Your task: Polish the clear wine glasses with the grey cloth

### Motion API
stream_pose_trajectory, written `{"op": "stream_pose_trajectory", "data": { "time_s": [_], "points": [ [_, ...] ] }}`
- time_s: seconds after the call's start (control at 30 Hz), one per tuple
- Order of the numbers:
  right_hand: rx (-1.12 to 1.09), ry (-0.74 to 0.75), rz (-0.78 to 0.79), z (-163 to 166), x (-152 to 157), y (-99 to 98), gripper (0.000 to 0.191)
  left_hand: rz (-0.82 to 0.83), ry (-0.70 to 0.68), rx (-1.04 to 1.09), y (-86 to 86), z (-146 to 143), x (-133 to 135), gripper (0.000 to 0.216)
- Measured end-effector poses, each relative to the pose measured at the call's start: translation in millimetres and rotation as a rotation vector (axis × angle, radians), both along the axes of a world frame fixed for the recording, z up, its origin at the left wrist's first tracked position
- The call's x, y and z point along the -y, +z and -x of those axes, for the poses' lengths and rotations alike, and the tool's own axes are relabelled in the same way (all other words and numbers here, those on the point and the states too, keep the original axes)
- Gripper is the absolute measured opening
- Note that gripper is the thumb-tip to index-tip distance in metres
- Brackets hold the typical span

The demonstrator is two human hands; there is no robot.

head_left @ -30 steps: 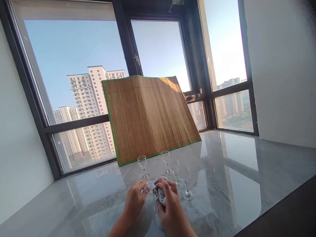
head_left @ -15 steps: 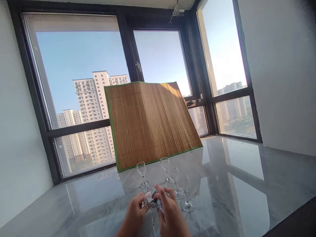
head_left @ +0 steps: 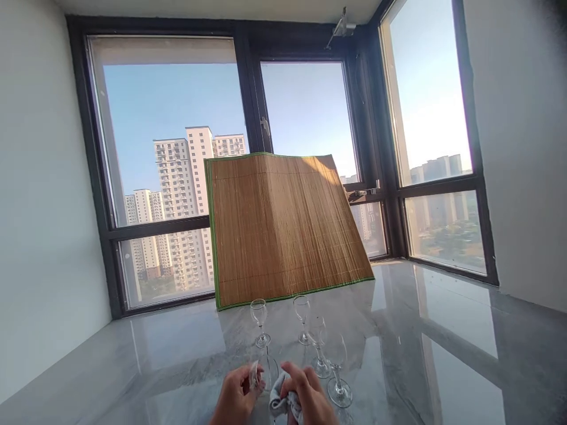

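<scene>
My left hand (head_left: pixel 237 392) is closed around a small clear stemmed glass (head_left: pixel 271 373), its fingers near one end. The glass is tilted, and its outline is faint against the shiny surface. To its right, my right hand (head_left: pixel 308 389) grips a crumpled grey cloth (head_left: pixel 278 394) that hangs below the fingers. A small gap shows between cloth and left hand. Beyond my hands stand a glass on the left (head_left: pixel 258 313) and another (head_left: pixel 302 313). Nearer on the right are a third glass (head_left: pixel 321 366) and a fourth (head_left: pixel 340 391), all upright.
The glossy grey marbled surface (head_left: pixel 177 348) reflects the windows. A bamboo mat with green edging (head_left: pixel 287 230) leans upright behind the glasses, against dark window frames (head_left: pixel 248 94). A white wall (head_left: pixel 39 195) closes off the left, and another wall (head_left: pixel 522 147) the right.
My hands have moved apart. The cloth, earlier pressed against the held glass, is now off to its right in my right hand. The whole view has shifted and tilted slightly.
</scene>
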State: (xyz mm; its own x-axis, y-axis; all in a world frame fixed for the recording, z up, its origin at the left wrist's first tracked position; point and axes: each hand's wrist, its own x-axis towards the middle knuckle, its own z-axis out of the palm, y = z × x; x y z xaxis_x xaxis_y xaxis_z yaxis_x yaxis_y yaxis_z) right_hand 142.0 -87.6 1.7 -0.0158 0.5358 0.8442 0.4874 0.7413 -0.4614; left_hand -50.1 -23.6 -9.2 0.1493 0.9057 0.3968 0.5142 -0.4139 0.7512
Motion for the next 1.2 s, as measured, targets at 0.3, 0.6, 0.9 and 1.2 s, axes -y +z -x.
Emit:
{"op": "stream_pose_trajectory", "data": {
  "time_s": [0.3,0.6,0.9,1.2],
  "points": [
    [-0.244,-0.501,0.412,-91,26,-7.5,0.049,0.145,-0.043,0.208,-7.1,-7,-11,0.046],
    [-0.345,-0.341,0.584,-89,-9,-22.3,0.055,0.413,-0.099,0.189,9.3,-57,-44,0.025],
    [-0.343,-0.406,0.606,-78,-7,-16.3,0.049,0.46,0.028,0.294,10.1,-105,-79,0.031],
    [-0.312,-0.377,0.678,-80,-5,-21.1,0.055,0.28,0.209,0.21,15.8,-40,-78,0.018]
  ]
}}
